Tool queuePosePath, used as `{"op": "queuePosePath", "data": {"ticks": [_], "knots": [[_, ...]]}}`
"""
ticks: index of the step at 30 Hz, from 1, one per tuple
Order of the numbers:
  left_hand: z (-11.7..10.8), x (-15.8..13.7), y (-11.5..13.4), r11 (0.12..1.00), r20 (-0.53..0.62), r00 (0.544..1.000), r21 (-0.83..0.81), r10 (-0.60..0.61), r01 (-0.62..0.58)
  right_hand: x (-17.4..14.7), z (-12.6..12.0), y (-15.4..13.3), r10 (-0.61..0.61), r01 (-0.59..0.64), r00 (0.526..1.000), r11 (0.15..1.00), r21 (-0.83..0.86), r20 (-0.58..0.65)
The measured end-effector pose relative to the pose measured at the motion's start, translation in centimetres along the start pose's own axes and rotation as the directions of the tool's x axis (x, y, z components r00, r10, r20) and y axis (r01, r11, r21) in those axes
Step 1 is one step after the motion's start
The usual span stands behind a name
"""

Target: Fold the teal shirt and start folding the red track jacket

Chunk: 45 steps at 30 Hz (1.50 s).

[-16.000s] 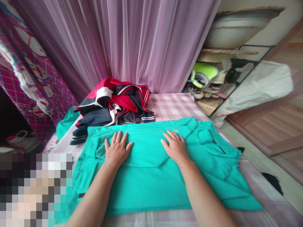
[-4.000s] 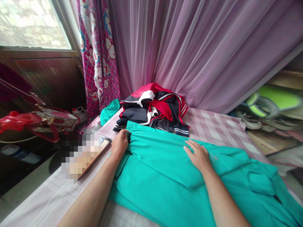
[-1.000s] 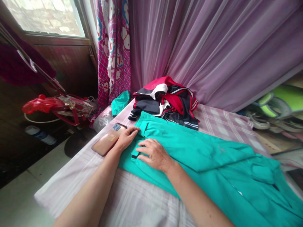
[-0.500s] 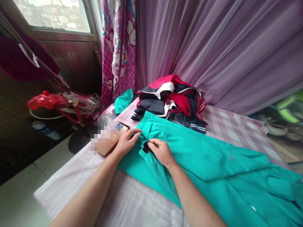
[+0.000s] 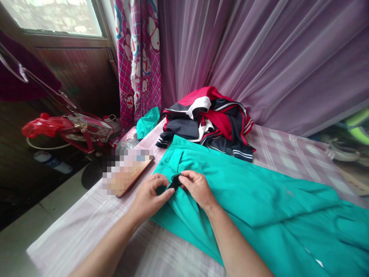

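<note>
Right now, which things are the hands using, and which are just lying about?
In use:
teal garment
its black-faced tab, with left hand and right hand on it

Just lying about:
phone
red-and-navy clothes
small teal cloth

2 forearms [image 5: 111, 244] (bare as far as they show) narrow at the wrists [image 5: 211, 207] into 2 bare hands [image 5: 148, 198].

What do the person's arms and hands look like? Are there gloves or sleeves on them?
No gloves! The left hand and right hand are bare, with no ring or watch that I can see. The left forearm and right forearm show no sleeves either, right down to the picture's bottom edge.
</note>
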<state>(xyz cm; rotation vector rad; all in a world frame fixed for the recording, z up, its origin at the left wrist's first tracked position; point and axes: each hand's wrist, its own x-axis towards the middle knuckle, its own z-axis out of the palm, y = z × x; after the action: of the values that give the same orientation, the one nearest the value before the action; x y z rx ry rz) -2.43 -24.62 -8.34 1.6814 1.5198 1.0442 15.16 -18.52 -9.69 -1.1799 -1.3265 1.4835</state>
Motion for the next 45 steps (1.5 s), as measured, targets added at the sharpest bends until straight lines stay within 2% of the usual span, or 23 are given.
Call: {"op": "queuePosePath", "data": {"ticks": [3,8,14,16,24,31,37,45], "knots": [[-0.1,0.1,-0.4,0.994,0.021,0.999,-0.105,-0.035,0.037,0.0,-0.3,-0.5,0.100,-0.096,0.995,0.989,0.110,-0.025],[-0.4,0.0,0.1,0.987,0.029,0.996,-0.133,-0.085,0.088,0.1,-0.5,-0.7,0.201,-0.179,0.978,0.951,0.253,-0.063],[-0.9,-0.3,0.8,0.968,0.129,0.971,-0.123,-0.202,0.217,0.7,-0.8,-0.9,0.285,-0.165,0.939,0.865,0.473,-0.193],[-0.9,-0.4,0.8,0.959,0.141,0.965,-0.148,-0.222,0.243,0.8,-1.0,-1.0,0.293,-0.154,0.934,0.845,0.512,-0.204],[-0.7,-0.3,1.1,0.891,0.166,0.938,-0.301,-0.303,0.341,0.1,-0.9,-0.9,0.209,-0.126,0.969,0.880,0.457,-0.135],[-0.5,-0.8,1.2,0.945,0.039,0.983,-0.270,-0.182,0.186,-0.7,-0.5,-1.2,0.235,-0.191,0.971,0.888,0.419,-0.055],[-0.5,-0.6,1.8,0.879,0.087,0.949,-0.360,-0.304,0.314,-1.5,0.3,-1.8,0.128,-0.114,0.991,0.962,0.247,-0.040],[-0.4,-0.2,2.0,0.805,0.112,0.931,-0.474,-0.346,0.356,-1.9,0.2,-2.0,0.066,-0.064,0.998,0.988,0.138,-0.007]]}}
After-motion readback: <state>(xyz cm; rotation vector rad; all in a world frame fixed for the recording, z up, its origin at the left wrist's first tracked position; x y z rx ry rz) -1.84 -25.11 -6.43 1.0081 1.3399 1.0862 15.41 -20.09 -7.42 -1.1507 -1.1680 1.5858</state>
